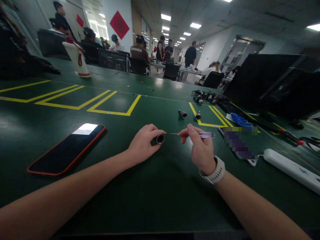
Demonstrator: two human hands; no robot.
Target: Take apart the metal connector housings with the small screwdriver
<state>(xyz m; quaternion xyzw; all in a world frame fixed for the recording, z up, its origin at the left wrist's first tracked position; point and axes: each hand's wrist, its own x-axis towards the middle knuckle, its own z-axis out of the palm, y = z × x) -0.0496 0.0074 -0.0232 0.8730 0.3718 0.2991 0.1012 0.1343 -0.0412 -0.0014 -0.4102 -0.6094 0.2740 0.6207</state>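
My left hand (143,145) rests on the green table (155,200) with its fingers wrapped round a small dark cylinder (160,139), whose open round end faces right. My right hand (200,148), with a white watch on the wrist, pinches a thin screwdriver (200,134) with a clear purple handle. The screwdriver's fine metal tip points left and ends just short of the cylinder's opening. Two more small metal cylinders (182,114) (198,115) lie on the table farther back.
A phone (67,150) in an orange case lies at the left. A white power strip (291,168), a blue glove (240,120), tools and dark parts (207,97) sit at the right. Yellow lines mark the table. A white cup (77,60) stands far left. People work at desks behind.
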